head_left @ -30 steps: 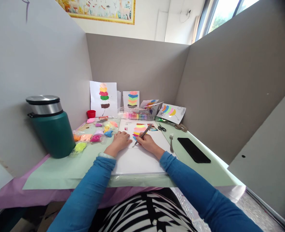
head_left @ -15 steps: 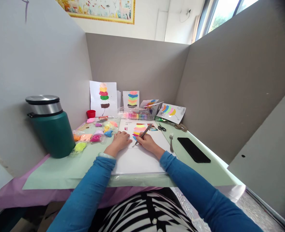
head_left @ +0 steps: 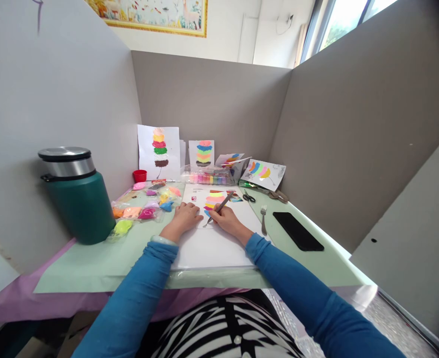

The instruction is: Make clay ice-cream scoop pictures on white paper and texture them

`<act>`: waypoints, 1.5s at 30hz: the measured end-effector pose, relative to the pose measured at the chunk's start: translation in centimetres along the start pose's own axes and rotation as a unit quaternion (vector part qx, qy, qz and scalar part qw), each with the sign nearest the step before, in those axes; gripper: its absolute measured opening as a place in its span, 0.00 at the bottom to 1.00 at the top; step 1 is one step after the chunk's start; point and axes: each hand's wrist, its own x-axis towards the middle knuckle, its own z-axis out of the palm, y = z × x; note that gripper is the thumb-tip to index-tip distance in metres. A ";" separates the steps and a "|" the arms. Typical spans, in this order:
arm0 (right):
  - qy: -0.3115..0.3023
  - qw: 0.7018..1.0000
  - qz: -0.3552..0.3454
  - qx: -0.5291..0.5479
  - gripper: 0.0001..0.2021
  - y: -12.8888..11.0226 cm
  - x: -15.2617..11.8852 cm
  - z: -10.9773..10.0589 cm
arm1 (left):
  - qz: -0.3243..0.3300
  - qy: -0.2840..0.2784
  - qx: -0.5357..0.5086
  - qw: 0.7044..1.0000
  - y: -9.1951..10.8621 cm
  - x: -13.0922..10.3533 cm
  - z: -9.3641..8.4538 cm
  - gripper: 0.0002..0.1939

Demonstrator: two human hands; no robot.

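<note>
My right hand [head_left: 222, 219] grips a dark grey pen [head_left: 224, 201], slanted with its tip low on the left, touching or just above the white paper [head_left: 237, 221]. Bands of yellow, pink, magenta and blue form a coloured shape [head_left: 215, 198] on that sheet, partly covered by the hand. Flat on the left part of the paper rests my left hand [head_left: 186, 217], fingers spread a little and holding nothing. Beneath the sheet lies a larger white surface [head_left: 212, 253].
Bags of coloured clay [head_left: 147, 213] and a green flask [head_left: 81, 204] stand left. Rightward lie a fork [head_left: 264, 220], scissors [head_left: 248, 197] and a black phone [head_left: 297, 231]. Behind are a red cup [head_left: 139, 175], a clear case [head_left: 210, 177] and propped drawings [head_left: 159, 153]. Grey partitions [head_left: 212, 94] surround the table.
</note>
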 end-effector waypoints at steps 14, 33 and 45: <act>0.001 1.000 0.004 0.005 0.13 -0.1 0.0 0.0 | -0.003 -0.004 0.001 1.000 0.1 -0.1 -0.2 0.19; 0.012 1.000 0.005 -0.002 0.12 0.0 0.0 0.0 | 0.005 0.007 -0.005 1.000 -0.1 0.1 0.1 0.19; 0.017 1.000 0.004 0.000 0.12 0.1 0.0 0.0 | 0.005 0.013 0.000 1.000 -0.2 0.2 0.5 0.18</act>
